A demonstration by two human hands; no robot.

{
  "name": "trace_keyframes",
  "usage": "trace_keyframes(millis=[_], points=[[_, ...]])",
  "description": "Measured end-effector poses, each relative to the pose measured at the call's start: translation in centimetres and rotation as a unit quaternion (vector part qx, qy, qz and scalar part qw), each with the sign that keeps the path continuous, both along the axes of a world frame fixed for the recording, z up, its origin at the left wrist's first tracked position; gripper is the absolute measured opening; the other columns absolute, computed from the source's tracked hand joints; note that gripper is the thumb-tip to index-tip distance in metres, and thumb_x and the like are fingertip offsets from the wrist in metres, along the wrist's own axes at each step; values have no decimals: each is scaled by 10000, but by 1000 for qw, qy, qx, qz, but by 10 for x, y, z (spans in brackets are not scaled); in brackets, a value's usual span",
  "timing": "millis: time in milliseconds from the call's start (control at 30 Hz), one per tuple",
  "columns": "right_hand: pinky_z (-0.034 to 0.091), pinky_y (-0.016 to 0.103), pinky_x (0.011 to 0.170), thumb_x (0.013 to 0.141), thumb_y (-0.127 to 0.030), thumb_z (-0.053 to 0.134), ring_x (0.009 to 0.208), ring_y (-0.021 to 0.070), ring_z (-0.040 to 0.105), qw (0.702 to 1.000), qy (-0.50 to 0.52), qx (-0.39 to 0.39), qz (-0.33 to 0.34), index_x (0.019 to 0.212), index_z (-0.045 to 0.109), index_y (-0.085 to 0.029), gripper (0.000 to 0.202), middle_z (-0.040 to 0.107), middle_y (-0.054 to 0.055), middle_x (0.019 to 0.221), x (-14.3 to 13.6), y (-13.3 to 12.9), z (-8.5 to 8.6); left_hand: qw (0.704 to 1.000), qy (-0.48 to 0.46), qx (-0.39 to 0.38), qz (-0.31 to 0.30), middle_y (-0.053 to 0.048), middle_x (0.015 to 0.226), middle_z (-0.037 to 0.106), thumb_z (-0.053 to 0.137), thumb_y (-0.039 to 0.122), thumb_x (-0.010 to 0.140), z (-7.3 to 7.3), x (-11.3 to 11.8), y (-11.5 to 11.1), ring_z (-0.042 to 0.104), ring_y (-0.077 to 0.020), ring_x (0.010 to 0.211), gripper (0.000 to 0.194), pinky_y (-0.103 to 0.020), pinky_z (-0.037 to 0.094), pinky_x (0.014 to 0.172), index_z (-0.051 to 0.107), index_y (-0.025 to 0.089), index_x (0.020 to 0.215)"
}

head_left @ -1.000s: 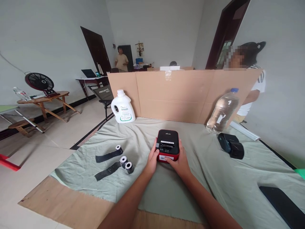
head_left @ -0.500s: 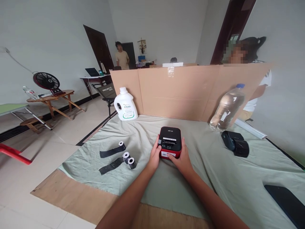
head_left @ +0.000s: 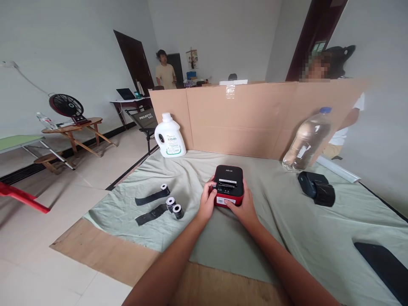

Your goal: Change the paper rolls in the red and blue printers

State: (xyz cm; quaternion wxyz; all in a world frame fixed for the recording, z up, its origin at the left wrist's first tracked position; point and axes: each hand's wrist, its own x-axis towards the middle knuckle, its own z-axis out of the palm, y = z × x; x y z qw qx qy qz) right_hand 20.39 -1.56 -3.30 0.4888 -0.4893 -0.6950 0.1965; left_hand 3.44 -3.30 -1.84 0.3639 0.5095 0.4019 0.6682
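Note:
A small black and red printer rests on the green cloth in front of me, its slot on top and a white label on its near side. My left hand grips its left side, with a finger bent over the top edge. On the right side my right hand holds it, the thumb on the front label. Left of my hands lie a black ribbon roll, partly unrolled, a second unrolled one and a small roll touching it.
A cardboard sheet stands behind, with a white jug and a large water bottle before it. Right are a black device and a dark phone-like slab. Two people are beyond the cardboard.
A finger of my left hand has moved from the printer's side onto its top left edge. The camera view has shifted slightly. The printer stays between both hands.

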Motion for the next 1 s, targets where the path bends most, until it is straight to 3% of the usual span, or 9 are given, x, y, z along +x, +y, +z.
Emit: trace_keyframes(millis=[200,367,533,700,800,900,1000], points=[[436,544,1093,744,-444,778,1358,357,462,1000,10,-14,4,1579,249,-210,1016,496,175,1441,0,-2,6,1000,5,-4,-16,-69,1471,535,548,349,922,-4,-6,6,459,-236,1413,177,-421,334,1198,551,240,1062],[450,528,1085,763,-433,767,1341,343,484,1000,1,-12,7,1587,245,-235,995,510,158,1426,1,-3,7,999,30,-35,-10,-58,1242,626,546,426,912,-10,-12,14,567,-233,1222,223,-394,424,1103,524,243,1038],[452,525,1088,746,-459,791,1324,340,508,999,-5,-31,12,1598,227,-246,1043,517,155,1419,4,-3,10,999,44,-26,-9,-50,1142,634,558,396,906,-8,-12,17,594,-221,1093,183,-383,464,1025,502,238,981],[385,563,1148,777,-476,745,1409,342,435,997,-22,-61,44,1624,160,-242,1056,454,163,1528,11,-3,15,999,49,-11,0,-49,1134,626,551,421,923,-8,-10,14,591,-217,1092,209,-368,459,1014,531,234,1013],[343,569,1178,859,-522,642,1442,329,405,996,-33,-52,69,1635,162,-246,953,415,135,1591,19,-2,22,999,39,-3,-14,-58,1178,627,560,430,926,-7,-10,12,589,-220,1129,246,-372,449,1040,545,230,1069],[373,507,1171,976,-520,442,1401,287,467,996,-37,-39,65,1562,398,-218,661,514,109,1533,27,7,38,999,25,-9,-32,-70,1237,621,571,421,924,-5,-11,11,586,-224,1167,262,-379,440,1064,547,226,1097],[463,443,1080,1008,-450,387,1221,269,609,993,-99,-48,46,1269,705,-208,477,720,97,1256,29,30,65,999,3,-10,-53,-84,1332,596,572,416,926,-5,-10,11,570,-231,1235,277,-393,422,1101,546,227,1126]])
